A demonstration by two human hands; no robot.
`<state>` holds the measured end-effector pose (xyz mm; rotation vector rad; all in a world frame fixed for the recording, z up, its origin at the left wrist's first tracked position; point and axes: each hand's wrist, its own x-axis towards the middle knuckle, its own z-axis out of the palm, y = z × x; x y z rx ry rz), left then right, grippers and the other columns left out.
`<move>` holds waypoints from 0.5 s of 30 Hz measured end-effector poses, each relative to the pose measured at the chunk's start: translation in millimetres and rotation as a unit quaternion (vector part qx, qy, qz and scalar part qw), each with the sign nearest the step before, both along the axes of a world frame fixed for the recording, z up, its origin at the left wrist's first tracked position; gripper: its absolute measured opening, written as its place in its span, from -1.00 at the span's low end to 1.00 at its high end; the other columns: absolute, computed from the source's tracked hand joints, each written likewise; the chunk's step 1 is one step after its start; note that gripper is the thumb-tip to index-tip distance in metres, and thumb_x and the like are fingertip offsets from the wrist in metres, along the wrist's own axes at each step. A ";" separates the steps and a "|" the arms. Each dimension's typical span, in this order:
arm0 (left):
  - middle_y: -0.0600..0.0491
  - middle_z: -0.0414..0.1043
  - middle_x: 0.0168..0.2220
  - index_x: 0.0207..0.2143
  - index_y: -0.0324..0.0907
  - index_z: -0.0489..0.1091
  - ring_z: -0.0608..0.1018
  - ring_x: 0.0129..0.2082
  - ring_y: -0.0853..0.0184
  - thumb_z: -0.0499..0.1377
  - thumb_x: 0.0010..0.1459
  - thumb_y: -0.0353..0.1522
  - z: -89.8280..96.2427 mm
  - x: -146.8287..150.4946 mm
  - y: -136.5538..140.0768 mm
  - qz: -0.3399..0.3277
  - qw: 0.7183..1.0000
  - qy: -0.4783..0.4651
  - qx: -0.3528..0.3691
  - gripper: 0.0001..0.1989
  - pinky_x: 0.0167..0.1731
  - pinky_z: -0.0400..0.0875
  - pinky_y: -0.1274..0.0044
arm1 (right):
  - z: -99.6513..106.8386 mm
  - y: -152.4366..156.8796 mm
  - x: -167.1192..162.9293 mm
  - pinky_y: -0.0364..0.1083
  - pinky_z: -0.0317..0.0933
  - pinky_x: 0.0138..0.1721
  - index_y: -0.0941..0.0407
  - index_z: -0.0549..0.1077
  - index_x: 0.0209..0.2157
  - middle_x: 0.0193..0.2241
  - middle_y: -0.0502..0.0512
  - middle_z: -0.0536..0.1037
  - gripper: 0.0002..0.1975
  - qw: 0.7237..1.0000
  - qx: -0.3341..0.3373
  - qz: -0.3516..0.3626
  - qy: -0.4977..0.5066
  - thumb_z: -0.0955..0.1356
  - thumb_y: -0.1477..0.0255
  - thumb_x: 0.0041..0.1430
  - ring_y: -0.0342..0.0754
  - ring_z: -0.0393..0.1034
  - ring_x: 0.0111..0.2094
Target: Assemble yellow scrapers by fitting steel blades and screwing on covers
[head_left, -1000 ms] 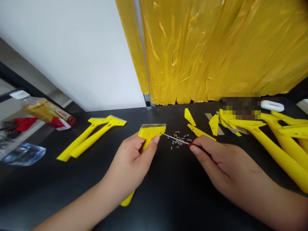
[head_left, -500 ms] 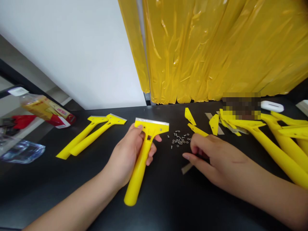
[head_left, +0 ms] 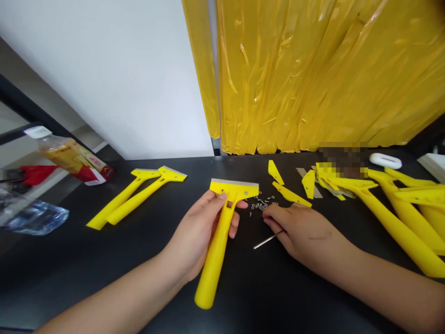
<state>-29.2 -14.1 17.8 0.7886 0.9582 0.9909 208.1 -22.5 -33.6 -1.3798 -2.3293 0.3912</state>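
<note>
My left hand [head_left: 201, 227] is wrapped round a yellow scraper [head_left: 216, 260], its metal blade edge [head_left: 234, 183] facing away from me and my thumb pressed near a hole in the head. A screw sits in the hole at the head's right side. My right hand [head_left: 299, 232] is closed round a thin metal rod [head_left: 266, 240], whose end sticks out toward the left; its handle, if any, is hidden. The fingertips of that hand are down at the pile of small screws and nuts [head_left: 259, 204]. Just beyond lies a yellow clamp plate [head_left: 291, 194].
Two yellow scrapers [head_left: 139, 197] lie at the left. More yellow plates [head_left: 308, 183] and a blade strip [head_left: 318, 192] are behind the right hand. Several yellow handles [head_left: 399, 222] are heaped at the right, near a white case [head_left: 385, 161]. A bottle [head_left: 74, 155] lies far left.
My right hand has moved left to the screw pile, and the rod has turned in it. The held scraper appears farther right and slightly lower as the view shifts.
</note>
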 end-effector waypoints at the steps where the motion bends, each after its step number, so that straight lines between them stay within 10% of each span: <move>1: -0.10 0.62 -0.22 -0.05 -0.22 0.43 0.51 -0.43 0.37 0.21 0.49 -0.27 0.7 -0.3 -0.3 -0.001 1.000 -0.001 0.001 -0.83 -0.45 0.47 0.57 | 0.2 -0.4 0.3 0.04 0.01 -0.28 0.06 0.49 -0.29 -0.49 0.09 0.53 -0.76 1.000 -0.017 -0.010 0.015 0.24 0.40 0.44 0.00 0.24 -0.51; 7: 0.03 0.51 -0.47 -0.13 -0.23 0.48 0.36 -0.67 0.49 0.15 0.53 -0.14 4.3 -2.2 -8.5 -0.097 0.995 -0.017 -0.002 -0.67 -0.65 0.28 0.66 | 11.5 0.1 2.5 0.02 0.17 -0.26 0.04 0.48 -0.22 -0.39 0.09 0.54 -0.76 0.967 -0.166 -0.056 0.185 0.31 0.18 0.40 0.01 0.34 -0.39; 15: -0.12 0.68 -0.23 -0.10 -0.21 0.49 0.49 -0.56 0.50 0.29 0.43 -0.05 3.0 7.7 -34.1 -0.268 0.962 -0.001 -0.044 -0.62 -0.62 0.36 0.72 | 38.0 -11.0 -4.7 -0.06 0.35 -0.40 0.08 0.43 -0.22 -0.40 0.07 0.58 -0.47 0.779 -0.469 -0.042 0.413 0.43 -0.13 0.22 -0.05 0.47 -0.47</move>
